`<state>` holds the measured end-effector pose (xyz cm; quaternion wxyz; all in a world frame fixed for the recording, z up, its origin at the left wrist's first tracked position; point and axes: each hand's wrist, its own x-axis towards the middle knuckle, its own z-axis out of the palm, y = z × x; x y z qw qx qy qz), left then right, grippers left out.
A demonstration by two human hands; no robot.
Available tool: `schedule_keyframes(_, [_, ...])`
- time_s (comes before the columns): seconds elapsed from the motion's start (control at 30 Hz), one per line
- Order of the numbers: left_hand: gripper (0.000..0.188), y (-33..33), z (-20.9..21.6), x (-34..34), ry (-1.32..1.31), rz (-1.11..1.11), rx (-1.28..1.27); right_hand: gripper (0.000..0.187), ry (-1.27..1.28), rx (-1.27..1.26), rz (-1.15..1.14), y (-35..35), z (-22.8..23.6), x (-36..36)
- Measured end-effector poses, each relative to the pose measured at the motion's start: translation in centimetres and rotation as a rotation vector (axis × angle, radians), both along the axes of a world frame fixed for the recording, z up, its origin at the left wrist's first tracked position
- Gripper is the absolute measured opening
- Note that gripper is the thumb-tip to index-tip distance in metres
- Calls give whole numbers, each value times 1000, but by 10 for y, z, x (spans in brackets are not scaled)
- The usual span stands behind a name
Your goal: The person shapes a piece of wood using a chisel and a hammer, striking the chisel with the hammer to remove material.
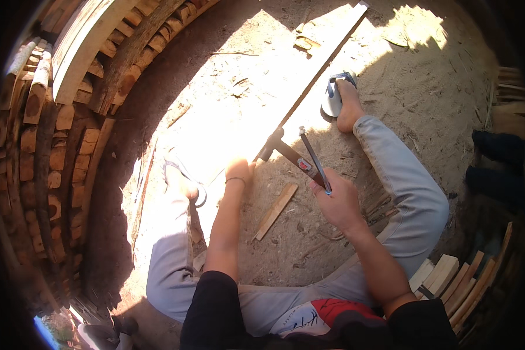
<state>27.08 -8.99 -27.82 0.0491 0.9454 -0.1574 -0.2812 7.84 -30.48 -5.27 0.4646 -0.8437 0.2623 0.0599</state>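
Note:
My right hand (pixel 339 201) is closed round the handle of a hammer (pixel 291 155), whose dark head points up and left. A thin dark pen-like rod (pixel 312 153), pale at its far end and blue near my fingers, is held in the same hand, alongside the handle. My left hand (pixel 238 169) is at the near end of a long wooden strip (pixel 334 51). Glare washes out its fingers, so their grip cannot be made out. The hammer head hangs close to that end. The strip runs away to the upper right, past my sandalled foot.
Stacked timber (pixel 58 157) rises along the left side. A short wood offcut (pixel 275 212) lies on the sandy ground (pixel 262 256) between my legs. More wood pieces (pixel 449 280) stand at the lower right. Dark cloth-like shapes (pixel 499 163) show at the right edge.

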Motion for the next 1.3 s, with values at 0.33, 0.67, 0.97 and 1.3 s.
schedule_keyframes(0.33, [88,62,42,-93,354,-111,89,20,-291,-123,-76,8,53,-40])
schedule_keyframes(0.67, [94,183,67,-140,688,209,229,24,-475,92,-140,11,49,-67])
schedule_keyframes(0.97, [100,26,22,-87,84,172,-291,21,-535,415,-291,-15,15,-77])
schedule_keyframes(1.3, [70,-9,14,-132,47,233,-129,20,-510,473,-473,-79,-21,-88])
